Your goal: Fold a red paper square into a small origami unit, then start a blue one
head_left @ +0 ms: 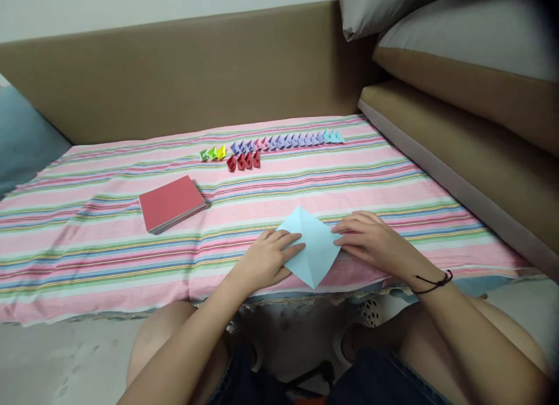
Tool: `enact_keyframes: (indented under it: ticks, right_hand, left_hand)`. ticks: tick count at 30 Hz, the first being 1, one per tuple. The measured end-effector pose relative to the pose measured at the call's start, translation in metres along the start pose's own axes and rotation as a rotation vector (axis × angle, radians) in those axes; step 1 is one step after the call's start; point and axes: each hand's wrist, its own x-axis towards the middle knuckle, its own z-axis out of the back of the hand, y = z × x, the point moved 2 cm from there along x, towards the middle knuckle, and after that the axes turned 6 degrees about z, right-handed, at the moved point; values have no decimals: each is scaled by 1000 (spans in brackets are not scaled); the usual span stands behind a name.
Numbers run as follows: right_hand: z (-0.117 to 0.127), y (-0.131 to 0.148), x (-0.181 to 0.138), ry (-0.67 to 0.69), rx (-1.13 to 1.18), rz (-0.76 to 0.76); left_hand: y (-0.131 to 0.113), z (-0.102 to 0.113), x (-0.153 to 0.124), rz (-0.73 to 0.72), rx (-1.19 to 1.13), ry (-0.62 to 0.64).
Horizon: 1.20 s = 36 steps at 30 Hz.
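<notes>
A light blue square sheet of paper [317,242] is turned cornerwise near the front edge of the striped cloth, a crease running down it from the far corner to the near one. My left hand [268,256] holds its left side, fingers laid over the top and the thumb by the lower left edge. At the right corner, my right hand [371,239] has its fingertips on the paper; its thumb is hidden. Further back, small folded paper boats stand in a row, with purple ones [288,141], light blue ones [333,137] and a yellow one [221,152]. Several red boats [244,161] form a shorter row before them.
A stack of paper with a red sheet on top [172,202] lies to the left on the striped cloth [109,242]. Behind rises a brown backrest [196,73]. Large cushions [463,137] are piled along the right side. A blue cushion [26,131] is at far left.
</notes>
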Motion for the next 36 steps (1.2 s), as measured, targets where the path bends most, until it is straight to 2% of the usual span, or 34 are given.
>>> enact_keyframes:
  ticks: [7,11,16,19,22,25,28,29,30,32,34,36]
  right_hand:
    - [-7,13,4,60,139,-41]
    - [-10,16,15,-13,255,-268]
    - [-10,12,32,-62,303,-484]
    - [-11,7,38,-118,428,-584]
    - [-11,3,42,-275,698,-645]
    - [-8,4,46,-508,907,-649]
    - [-4,11,51,-661,981,-669]
    - [-3,14,53,-705,982,-671]
    - [-1,17,55,-746,970,-667]
    - [3,25,58,-819,915,-636]
    - [7,34,62,-851,836,-587]
    - [10,44,64,-839,726,-525]
  left_hand:
    - [6,2,7,159,-355,-99]
    - [14,3,12,305,-556,-142]
    - [25,-2,19,500,-619,-213]
    - [24,1,22,524,-537,-407]
    - [15,13,21,509,-286,-666]
    - [4,25,19,472,-166,-774]
    - [0,34,16,474,-127,-882]
    - [1,35,16,469,-160,-883]
    - [2,34,17,466,-240,-849]
    - [6,30,22,477,-542,-721]
    - [8,23,29,511,-982,-597]
    - [6,18,35,454,-1386,-527]
